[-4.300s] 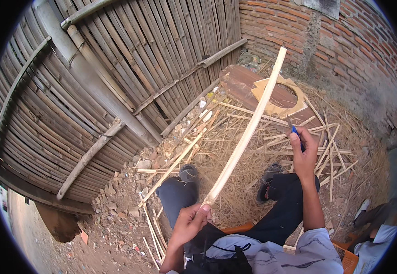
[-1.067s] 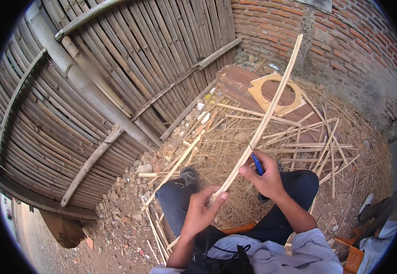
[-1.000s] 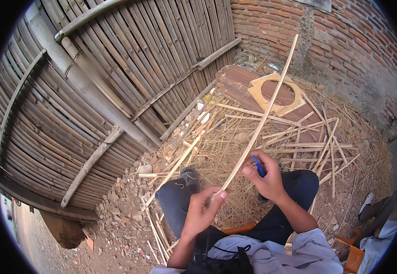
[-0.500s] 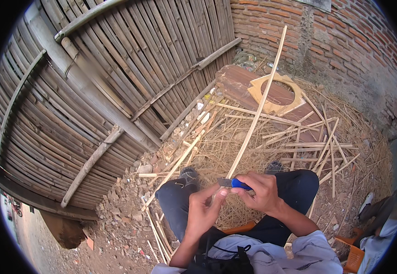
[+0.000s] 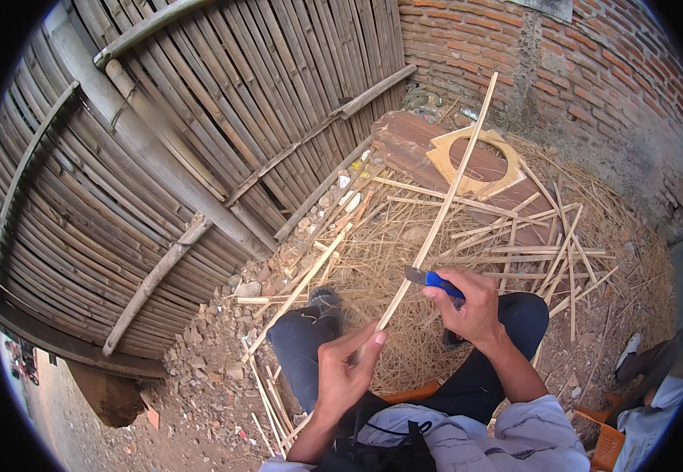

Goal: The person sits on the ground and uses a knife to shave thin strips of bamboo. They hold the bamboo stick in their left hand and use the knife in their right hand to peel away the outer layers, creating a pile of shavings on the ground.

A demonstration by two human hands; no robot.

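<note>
My left hand point(image 5: 348, 364) is closed round the near end of a long, pale bamboo strip point(image 5: 445, 212), which slants away up and to the right. In my right hand point(image 5: 471, 308) is a knife point(image 5: 440, 282) with a blue handle and a short dark blade. The blade meets the strip a little beyond my left fingers; whether it bites into the wood I cannot tell. Both hands are in front of my bent knees, above a pile of straw-like shavings point(image 5: 388, 358).
Loose strips point(image 5: 546, 250) lie across the shavings at the right, with more beside my left leg. Beyond are a brown board point(image 5: 400, 145) and a yellowish ring-shaped piece point(image 5: 489, 186). A bamboo wall point(image 5: 200, 118) stands left, a brick wall point(image 5: 593, 94) behind. Another person's foot point(image 5: 628, 350) shows at right.
My right hand has moved the knife away from my left hand, up and right along the strip. The strip's far end is lower in the picture and nearer to me.
</note>
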